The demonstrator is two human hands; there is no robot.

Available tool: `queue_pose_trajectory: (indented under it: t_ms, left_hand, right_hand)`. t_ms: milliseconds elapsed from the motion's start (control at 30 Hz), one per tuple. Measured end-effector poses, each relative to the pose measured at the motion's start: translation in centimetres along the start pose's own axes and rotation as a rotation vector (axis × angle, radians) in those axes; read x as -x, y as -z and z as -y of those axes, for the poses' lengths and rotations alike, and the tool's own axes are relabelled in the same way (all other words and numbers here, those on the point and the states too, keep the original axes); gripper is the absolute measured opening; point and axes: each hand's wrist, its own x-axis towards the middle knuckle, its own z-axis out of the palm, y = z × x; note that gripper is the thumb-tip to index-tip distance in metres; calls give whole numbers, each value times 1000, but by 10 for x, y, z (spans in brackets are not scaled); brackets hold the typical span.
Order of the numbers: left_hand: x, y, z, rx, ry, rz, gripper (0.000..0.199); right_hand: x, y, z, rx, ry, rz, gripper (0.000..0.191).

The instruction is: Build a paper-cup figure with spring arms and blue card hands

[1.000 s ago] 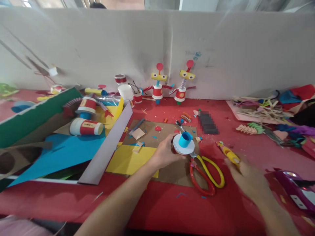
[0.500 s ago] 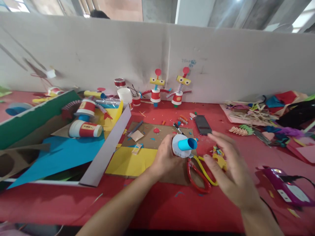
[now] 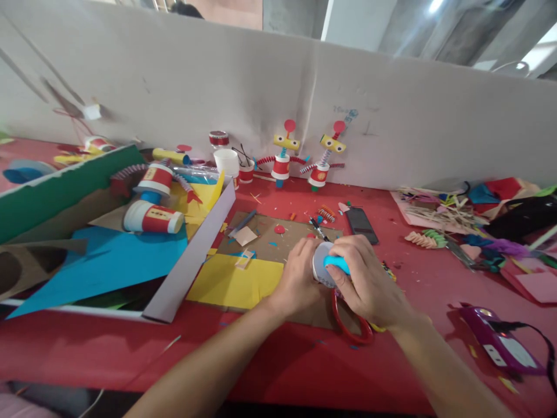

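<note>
Red tbl (image 3: 270, 371) is backed at far edge by lt-grey partition (image 3: 195, 87), marked w/ blue writing (image 3: 351, 114) R of ctr. Beyond, grey wall (image 3: 291, 23) is seen; far R is lit by bright lamp (image 3: 435, 6).

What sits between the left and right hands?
In the head view: a cup held by the left hand, its blue tube gripped by the right hand.

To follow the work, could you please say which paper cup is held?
The cup in the left grip, its blue tube in the right grip; other cups are untouched.
</note>
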Motion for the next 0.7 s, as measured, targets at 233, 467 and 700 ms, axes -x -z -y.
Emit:
queue_pose_trajectory:
  t_ms: [233,467,700]
  left_hand:
    - [0,0,-3,27,28,10,27]
    - [-3,1,1,125,149,7,33]
    - [0,-2,2,131,180,-103,42]
  right_hand:
    - [-8,5,-17,26,162,94,22]
    - [-7,9,-16,-109,37,56,46]
    - [18,8,1,-318,-406,-326,50]
